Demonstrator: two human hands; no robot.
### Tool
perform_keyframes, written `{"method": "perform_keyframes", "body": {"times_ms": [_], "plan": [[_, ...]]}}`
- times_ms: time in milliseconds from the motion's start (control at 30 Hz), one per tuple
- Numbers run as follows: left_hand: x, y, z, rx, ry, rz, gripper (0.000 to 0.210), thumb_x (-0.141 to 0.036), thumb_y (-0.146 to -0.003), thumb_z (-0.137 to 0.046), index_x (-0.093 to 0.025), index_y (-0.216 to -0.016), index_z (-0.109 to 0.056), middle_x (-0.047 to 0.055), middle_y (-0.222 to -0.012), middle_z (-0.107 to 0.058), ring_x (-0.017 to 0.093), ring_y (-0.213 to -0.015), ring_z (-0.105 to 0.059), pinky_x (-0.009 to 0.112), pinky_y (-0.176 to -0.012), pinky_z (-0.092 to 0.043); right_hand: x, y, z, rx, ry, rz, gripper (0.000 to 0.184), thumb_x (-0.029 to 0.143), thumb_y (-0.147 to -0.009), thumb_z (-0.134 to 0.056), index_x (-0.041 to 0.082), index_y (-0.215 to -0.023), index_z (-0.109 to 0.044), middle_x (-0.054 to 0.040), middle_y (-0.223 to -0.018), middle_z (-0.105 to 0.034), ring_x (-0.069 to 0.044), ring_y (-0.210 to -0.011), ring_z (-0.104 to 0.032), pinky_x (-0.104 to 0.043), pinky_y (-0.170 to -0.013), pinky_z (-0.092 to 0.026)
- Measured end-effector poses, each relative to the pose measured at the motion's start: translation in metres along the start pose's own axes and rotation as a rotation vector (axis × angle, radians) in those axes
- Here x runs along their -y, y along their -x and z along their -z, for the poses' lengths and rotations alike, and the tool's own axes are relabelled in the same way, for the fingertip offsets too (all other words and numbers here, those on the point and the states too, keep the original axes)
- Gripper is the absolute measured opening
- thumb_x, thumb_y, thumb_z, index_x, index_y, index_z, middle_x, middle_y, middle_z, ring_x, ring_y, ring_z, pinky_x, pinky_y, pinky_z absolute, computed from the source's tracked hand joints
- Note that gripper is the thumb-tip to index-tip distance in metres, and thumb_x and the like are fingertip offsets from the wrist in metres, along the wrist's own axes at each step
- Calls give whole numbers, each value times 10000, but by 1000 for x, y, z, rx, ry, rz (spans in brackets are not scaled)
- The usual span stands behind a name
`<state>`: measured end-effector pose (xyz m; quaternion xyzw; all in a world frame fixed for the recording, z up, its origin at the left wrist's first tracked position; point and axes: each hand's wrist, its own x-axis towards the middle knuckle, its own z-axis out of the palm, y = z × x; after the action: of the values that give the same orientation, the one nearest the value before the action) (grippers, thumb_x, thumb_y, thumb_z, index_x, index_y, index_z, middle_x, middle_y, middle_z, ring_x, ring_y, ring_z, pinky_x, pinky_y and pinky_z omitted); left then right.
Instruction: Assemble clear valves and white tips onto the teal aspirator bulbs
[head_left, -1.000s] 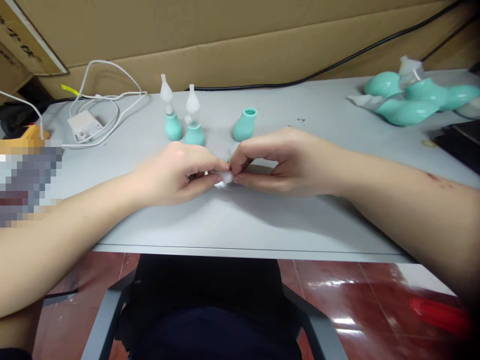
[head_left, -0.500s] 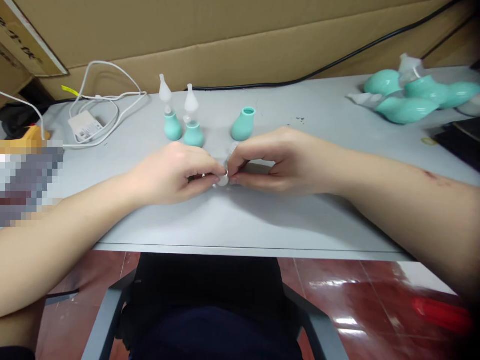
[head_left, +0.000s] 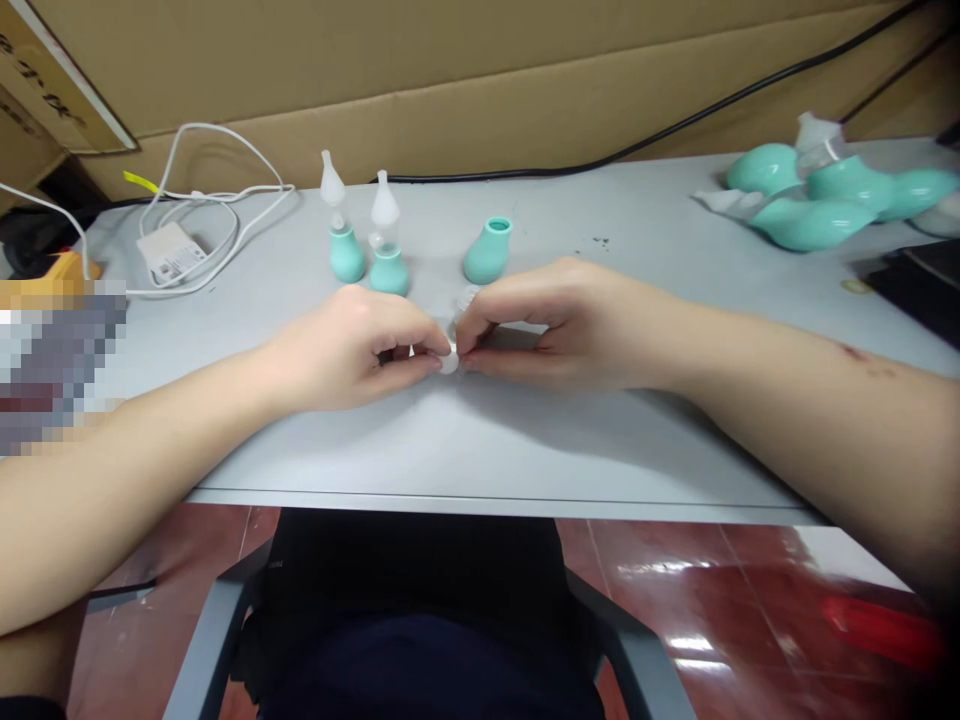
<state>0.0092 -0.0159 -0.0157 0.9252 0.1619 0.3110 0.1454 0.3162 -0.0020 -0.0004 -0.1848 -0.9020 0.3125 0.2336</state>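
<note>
My left hand (head_left: 352,345) is closed in a pinch on a small white soft nozzle (head_left: 448,362), low over the table. A bit of white also shows between its thumb and forefinger. My right hand (head_left: 559,320) pinches at the same piece from the right, its thumb and fingertip meeting the nozzle's rim. Just beyond the right fingertips a clear plastic part (head_left: 466,298) shows, partly hidden by them. Behind the hands stands an open-topped teal rubber bulb (head_left: 487,255). Two nasal aspirators, teal bulbs with clear necks and white tips, stand upright: one aspirator (head_left: 346,255) and another aspirator (head_left: 388,272).
More teal bulbs with white tips (head_left: 817,215) lie in a heap at the back right, near a black item (head_left: 919,285). A white cable (head_left: 238,240) and a labelled white box (head_left: 171,252) lie at the left. A black cable (head_left: 517,175) runs along the cardboard wall.
Both hands stay together over the white nozzle, with only a slight shift of the fingers. More of its round end shows now. The bulbs have not moved.
</note>
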Motion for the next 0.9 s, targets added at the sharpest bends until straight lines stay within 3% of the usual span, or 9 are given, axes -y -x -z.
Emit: {"method": "perform_keyframes", "body": {"times_ms": [133, 500, 633, 767, 900], "plan": [[-4, -2, 2, -33, 65, 39, 138, -122, -1107, -848, -217, -1111, -947, 27, -941, -947, 137, -745, -826, 225, -730, -639, -2, 1, -3, -39, -18, -17, 44, 265, -1118, -862, 299, -1091, -863, -5, -1020, -910, -214, -907, -868, -389, -885, -728], [-16, -5, -2, -121, 427, 345, 83, -148, -1056, -882, -216, -1038, -926, 31, -924, -962, 163, -767, -883, 224, -662, -683, 2, 2, -2, -99, 125, 105, 88, 340, -1229, -835, 298, -1177, -893, -31, -1138, -953, -201, -977, -908, -353, -938, -746], [-15, -6, 0, -60, 506, 405, 82, -135, -1051, -889, -209, -1030, -916, 43, -939, -966, 167, -780, -895, 226, -672, -719, -2, 4, -4, -133, 247, 199, 175, 359, -1290, -772, 303, -1176, -892, -20, -1091, -945, -210, -950, -893, -373, -862, -674], [-13, -7, 3, 15, 587, 414, 102, -111, -1052, -874, -202, -1022, -909, 34, -929, -957, 174, -802, -915, 239, -707, -771, -5, 6, -4, -79, 298, 235, 197, 329, -1310, -722, 306, -1219, -894, -45, -1123, -943, -230, -953, -882, -382, -871, -663], [-13, -8, 3, 17, 558, 411, 112, -96, -1038, -877, -204, -1019, -902, 24, -917, -951, 170, -796, -913, 216, -683, -750, -5, 6, -3, -63, 371, 286, 228, 290, -1339, -669, 256, -1255, -879, -56, -1132, -936, -199, -972, -865, -336, -874, -650]]}}
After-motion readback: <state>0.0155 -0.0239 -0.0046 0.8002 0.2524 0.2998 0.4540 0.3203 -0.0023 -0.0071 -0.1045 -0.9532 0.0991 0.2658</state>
